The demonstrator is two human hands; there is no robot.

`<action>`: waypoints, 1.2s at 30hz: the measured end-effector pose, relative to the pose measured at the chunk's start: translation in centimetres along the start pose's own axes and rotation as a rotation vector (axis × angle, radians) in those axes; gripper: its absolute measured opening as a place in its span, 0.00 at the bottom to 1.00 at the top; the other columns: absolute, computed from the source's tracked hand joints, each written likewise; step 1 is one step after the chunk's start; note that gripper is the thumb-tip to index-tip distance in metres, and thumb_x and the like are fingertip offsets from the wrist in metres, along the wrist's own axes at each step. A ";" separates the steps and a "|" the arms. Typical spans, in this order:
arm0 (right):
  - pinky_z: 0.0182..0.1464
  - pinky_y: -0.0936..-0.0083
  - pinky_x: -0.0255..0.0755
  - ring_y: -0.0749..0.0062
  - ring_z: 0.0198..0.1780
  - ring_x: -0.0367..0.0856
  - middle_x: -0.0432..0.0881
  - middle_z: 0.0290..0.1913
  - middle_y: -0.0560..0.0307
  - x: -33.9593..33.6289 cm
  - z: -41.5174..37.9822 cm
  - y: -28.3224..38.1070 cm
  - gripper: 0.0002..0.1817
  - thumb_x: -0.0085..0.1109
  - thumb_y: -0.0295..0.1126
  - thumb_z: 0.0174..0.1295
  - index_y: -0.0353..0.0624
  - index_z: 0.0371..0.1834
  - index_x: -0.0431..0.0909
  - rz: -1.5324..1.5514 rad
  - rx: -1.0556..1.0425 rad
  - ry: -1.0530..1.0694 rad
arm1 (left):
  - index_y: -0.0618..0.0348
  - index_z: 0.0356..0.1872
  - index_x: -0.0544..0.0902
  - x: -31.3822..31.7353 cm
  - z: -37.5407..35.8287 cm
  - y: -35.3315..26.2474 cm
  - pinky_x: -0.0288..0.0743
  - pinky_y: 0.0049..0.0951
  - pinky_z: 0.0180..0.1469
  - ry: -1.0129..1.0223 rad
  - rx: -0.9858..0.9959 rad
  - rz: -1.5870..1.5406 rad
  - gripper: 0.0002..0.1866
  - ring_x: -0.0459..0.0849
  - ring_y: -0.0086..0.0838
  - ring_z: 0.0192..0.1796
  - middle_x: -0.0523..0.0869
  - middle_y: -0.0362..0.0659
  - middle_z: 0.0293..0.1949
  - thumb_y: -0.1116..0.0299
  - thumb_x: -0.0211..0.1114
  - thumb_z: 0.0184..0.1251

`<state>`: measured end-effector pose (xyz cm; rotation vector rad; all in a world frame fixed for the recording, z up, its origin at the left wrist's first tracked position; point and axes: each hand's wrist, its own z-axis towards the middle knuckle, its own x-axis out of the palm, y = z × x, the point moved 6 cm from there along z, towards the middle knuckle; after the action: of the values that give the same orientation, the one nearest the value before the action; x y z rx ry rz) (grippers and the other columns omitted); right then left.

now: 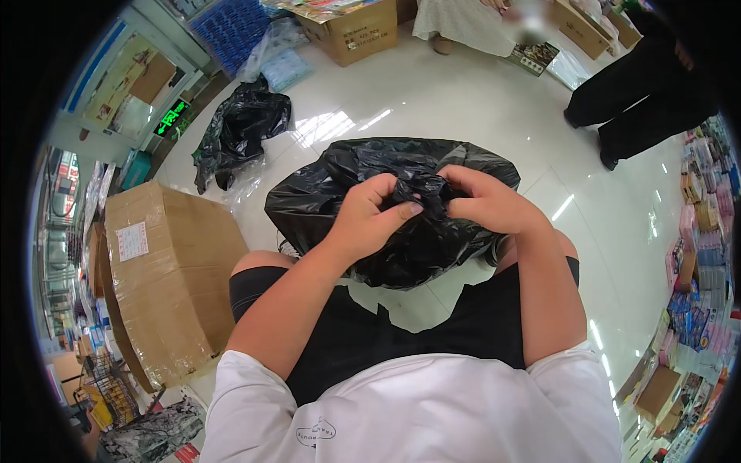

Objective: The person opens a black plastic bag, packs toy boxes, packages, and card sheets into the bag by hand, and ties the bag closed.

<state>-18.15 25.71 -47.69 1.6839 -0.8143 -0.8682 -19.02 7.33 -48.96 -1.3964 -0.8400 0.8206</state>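
Note:
A large, full black plastic bag sits on the floor between my knees. Its gathered neck is bunched up at the top, between my two hands. My left hand grips the bunched plastic from the left side, thumb pointing inward. From the right, my right hand has its fingers closed on the same neck. What the bag contains is hidden by the dark plastic.
A taped cardboard box stands close on my left. Another black plastic bag lies crumpled beyond it. An open carton is at the back. Two people stand ahead, one in black trousers. Stacked goods line the right.

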 end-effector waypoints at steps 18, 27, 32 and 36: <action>0.24 0.77 0.46 0.83 0.19 0.56 0.60 0.14 0.70 -10.9 -5.5 0.1 0.23 0.58 0.38 0.70 0.49 0.16 0.65 0.459 -0.258 -0.847 | 0.60 0.44 0.77 -21.0 -4.0 -5.0 0.75 0.27 0.53 -0.612 0.405 -0.534 0.05 0.81 0.27 0.45 0.82 0.42 0.39 0.70 0.60 0.74; 0.28 0.83 0.53 0.80 0.19 0.53 0.55 0.12 0.67 -11.5 -10.2 1.5 0.21 0.49 0.41 0.72 0.47 0.19 0.62 0.463 -0.456 -0.711 | 0.58 0.35 0.73 -31.4 -14.2 -5.2 0.73 0.31 0.41 -1.133 0.519 -0.374 0.05 0.75 0.30 0.33 0.74 0.40 0.26 0.69 0.55 0.67; 0.33 0.81 0.60 0.83 0.19 0.59 0.62 0.15 0.69 -10.3 -12.1 1.1 0.21 0.68 0.45 0.55 0.40 0.31 0.70 0.346 -0.307 -0.488 | 0.64 0.38 0.85 -30.9 -15.7 -5.6 0.74 0.25 0.41 -1.246 0.270 0.049 0.10 0.82 0.23 0.39 0.85 0.39 0.36 0.67 0.71 0.64; 0.33 0.85 0.60 0.87 0.25 0.63 0.69 0.24 0.69 -9.4 -13.0 1.3 0.27 0.76 0.48 0.43 0.41 0.32 0.71 0.124 0.049 -0.218 | 0.66 0.40 0.84 -30.4 -18.4 -5.6 0.76 0.27 0.39 -1.123 -0.172 0.594 0.16 0.83 0.27 0.36 0.86 0.43 0.36 0.64 0.75 0.56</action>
<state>-12.02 39.50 -42.19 1.5805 -1.0844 -0.9628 -17.51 -28.22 -43.83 -1.2874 -1.3574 2.1302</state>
